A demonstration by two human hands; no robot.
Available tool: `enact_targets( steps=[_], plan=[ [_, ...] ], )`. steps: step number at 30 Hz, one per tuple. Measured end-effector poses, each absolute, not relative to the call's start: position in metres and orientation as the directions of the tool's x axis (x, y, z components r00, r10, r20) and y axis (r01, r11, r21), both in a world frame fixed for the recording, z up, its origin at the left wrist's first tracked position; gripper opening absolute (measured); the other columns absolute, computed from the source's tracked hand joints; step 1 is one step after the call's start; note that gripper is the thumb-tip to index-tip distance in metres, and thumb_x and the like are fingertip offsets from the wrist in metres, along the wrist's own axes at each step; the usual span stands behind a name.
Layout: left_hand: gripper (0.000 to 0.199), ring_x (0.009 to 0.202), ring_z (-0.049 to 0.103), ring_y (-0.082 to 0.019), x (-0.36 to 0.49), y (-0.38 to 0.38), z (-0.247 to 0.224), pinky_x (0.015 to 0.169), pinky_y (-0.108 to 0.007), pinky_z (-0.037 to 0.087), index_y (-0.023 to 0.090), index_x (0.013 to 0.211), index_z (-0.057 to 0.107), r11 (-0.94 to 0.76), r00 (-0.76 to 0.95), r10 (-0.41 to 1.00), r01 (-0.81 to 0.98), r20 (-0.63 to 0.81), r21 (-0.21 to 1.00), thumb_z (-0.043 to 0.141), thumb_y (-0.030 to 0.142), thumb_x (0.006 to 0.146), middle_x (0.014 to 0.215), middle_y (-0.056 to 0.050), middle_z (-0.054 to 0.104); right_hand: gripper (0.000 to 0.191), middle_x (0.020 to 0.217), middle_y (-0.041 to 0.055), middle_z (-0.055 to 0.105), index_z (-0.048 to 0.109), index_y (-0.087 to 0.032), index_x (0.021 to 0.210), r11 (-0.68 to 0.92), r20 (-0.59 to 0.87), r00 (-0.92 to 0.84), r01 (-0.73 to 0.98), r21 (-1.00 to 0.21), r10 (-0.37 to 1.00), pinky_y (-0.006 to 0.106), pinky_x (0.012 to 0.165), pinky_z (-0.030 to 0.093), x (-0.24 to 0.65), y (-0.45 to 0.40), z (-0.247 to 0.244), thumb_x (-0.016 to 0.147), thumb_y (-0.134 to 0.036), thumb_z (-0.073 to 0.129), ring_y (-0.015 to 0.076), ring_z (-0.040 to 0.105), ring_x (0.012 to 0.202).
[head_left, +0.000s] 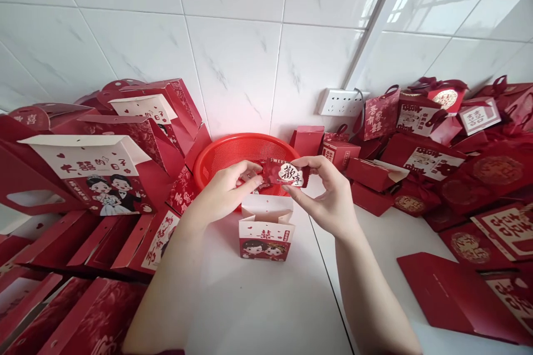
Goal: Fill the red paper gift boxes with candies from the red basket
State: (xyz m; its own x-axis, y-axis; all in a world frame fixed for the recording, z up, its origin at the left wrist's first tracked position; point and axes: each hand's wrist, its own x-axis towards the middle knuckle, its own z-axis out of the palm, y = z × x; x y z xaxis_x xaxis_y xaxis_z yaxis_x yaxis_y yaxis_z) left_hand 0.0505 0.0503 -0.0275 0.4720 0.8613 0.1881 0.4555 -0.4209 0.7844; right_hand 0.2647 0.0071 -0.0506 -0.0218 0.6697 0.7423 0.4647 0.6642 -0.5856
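Red packets (261, 189) lie in one basket (245, 140) behind one open box (266, 236); the right hand (327, 194) pinches one printed packet (288, 173), the left hand's (225, 187) grip unclear.

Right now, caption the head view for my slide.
Right hand pinching a red wrapped packet, left hand close beside it, near an open box and a red basket.

The hands (281, 194) hold small red candy packets (287, 172) above an open paper box (266, 233) on the table (258, 305). On the far side sits a red basket (220, 150); red gift boxes (110, 177) crowd left and right.
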Motion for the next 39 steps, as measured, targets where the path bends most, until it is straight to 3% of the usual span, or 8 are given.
enact_targets(
  steps=[4, 9, 14, 19, 26, 30, 35, 39],
  plan=[
    [0.005, 0.088, 0.058, -0.016, 0.045, 0.059, -0.034, 0.078, -0.028, 0.044, 0.020, 0.083, 0.057, -0.573, 0.591, 0.778, 0.532, 0.211, 0.623, 0.057, 0.023, 0.087, 0.093, 0.000, 0.062, 0.030, 0.106, 0.0050, 0.064, 0.056, -0.024, 0.107, 0.659, 0.735, -0.026, 0.466, -0.590, 0.677, 0.036, 0.083, 0.052, 0.270, 0.007, -0.051, 0.082, -0.025, 0.071, 0.0201, 0.061, 0.093],
    [0.006, 0.082, 0.060, -0.015, 0.042, 0.058, -0.034, 0.073, -0.027, 0.044, 0.019, 0.082, 0.064, -0.608, 0.734, 0.679, 0.538, 0.031, 0.584, 0.059, 0.018, 0.079, 0.097, -0.001, 0.062, 0.033, 0.107, 0.0058, 0.059, 0.051, -0.025, 0.106, 0.631, 0.691, -0.016, 0.422, -0.651, 0.723, 0.035, 0.079, 0.052, 0.279, 0.004, -0.054, 0.081, -0.025, 0.072, 0.0201, 0.060, 0.092],
    [0.008, 0.079, 0.062, -0.015, 0.045, 0.044, -0.027, 0.071, -0.025, 0.044, 0.021, 0.079, 0.069, -0.552, 0.755, 0.646, 0.566, -0.115, 0.612, 0.062, 0.020, 0.077, 0.090, 0.001, 0.068, 0.033, 0.104, 0.0043, 0.056, 0.048, -0.024, 0.107, 0.582, 0.490, -0.319, 0.358, -0.730, 0.811, 0.029, 0.068, 0.050, 0.279, -0.004, -0.049, 0.083, -0.018, 0.069, 0.0148, 0.055, 0.078],
    [0.024, 0.080, 0.064, -0.017, 0.049, 0.023, -0.019, 0.069, -0.024, 0.044, 0.024, 0.091, 0.068, -0.542, 0.782, 0.581, 0.579, -0.227, 0.609, 0.074, 0.029, 0.068, 0.090, 0.004, 0.071, 0.032, 0.104, 0.0044, 0.059, 0.050, -0.022, 0.107, 0.647, 0.427, -0.556, 0.288, -0.706, 0.713, 0.029, 0.070, 0.049, 0.275, -0.014, -0.040, 0.082, -0.012, 0.069, 0.0144, 0.055, 0.081],
    [0.029, 0.080, 0.063, -0.019, 0.052, 0.019, -0.017, 0.065, -0.024, 0.041, 0.026, 0.092, 0.069, -0.538, 0.747, 0.589, 0.647, -0.309, 0.541, 0.075, 0.034, 0.065, 0.089, 0.003, 0.070, 0.029, 0.106, 0.0071, 0.065, 0.058, -0.018, 0.108, 0.754, 0.500, -0.626, 0.229, -0.616, 0.598, 0.030, 0.083, 0.054, 0.284, -0.021, -0.031, 0.087, 0.003, 0.054, 0.0156, 0.062, 0.097],
    [0.036, 0.084, 0.064, -0.019, 0.056, 0.023, -0.017, 0.066, -0.024, 0.042, 0.026, 0.097, 0.067, -0.518, 0.800, 0.506, 0.580, -0.322, 0.628, 0.077, 0.033, 0.063, 0.094, 0.003, 0.069, 0.036, 0.106, 0.0058, 0.068, 0.060, -0.018, 0.114, 0.783, 0.496, -0.683, 0.185, -0.594, 0.537, 0.029, 0.083, 0.054, 0.284, -0.022, -0.030, 0.087, 0.005, 0.052, 0.0157, 0.064, 0.099],
    [0.045, 0.086, 0.065, -0.021, 0.057, 0.030, -0.019, 0.071, -0.025, 0.044, 0.025, 0.104, 0.066, -0.545, 0.799, 0.497, 0.591, -0.339, 0.594, 0.078, 0.035, 0.063, 0.094, 0.001, 0.070, 0.050, 0.111, 0.0022, 0.069, 0.053, -0.025, 0.128, 0.715, 0.400, -0.653, 0.324, -0.620, 0.643, 0.026, 0.076, 0.056, 0.281, -0.026, -0.031, 0.085, 0.002, 0.055, 0.0141, 0.067, 0.089],
    [0.044, 0.089, 0.065, -0.022, 0.055, 0.033, -0.020, 0.072, -0.025, 0.044, 0.027, 0.106, 0.067, -0.600, 0.821, 0.494, 0.560, -0.286, 0.572, 0.079, 0.034, 0.064, 0.100, 0.001, 0.071, 0.035, 0.108, 0.0002, 0.071, 0.058, -0.027, 0.120, 0.675, 0.334, -0.637, 0.417, -0.609, 0.695, 0.028, 0.076, 0.056, 0.280, -0.024, -0.033, 0.089, -0.009, 0.058, 0.0153, 0.068, 0.087]
  ],
)
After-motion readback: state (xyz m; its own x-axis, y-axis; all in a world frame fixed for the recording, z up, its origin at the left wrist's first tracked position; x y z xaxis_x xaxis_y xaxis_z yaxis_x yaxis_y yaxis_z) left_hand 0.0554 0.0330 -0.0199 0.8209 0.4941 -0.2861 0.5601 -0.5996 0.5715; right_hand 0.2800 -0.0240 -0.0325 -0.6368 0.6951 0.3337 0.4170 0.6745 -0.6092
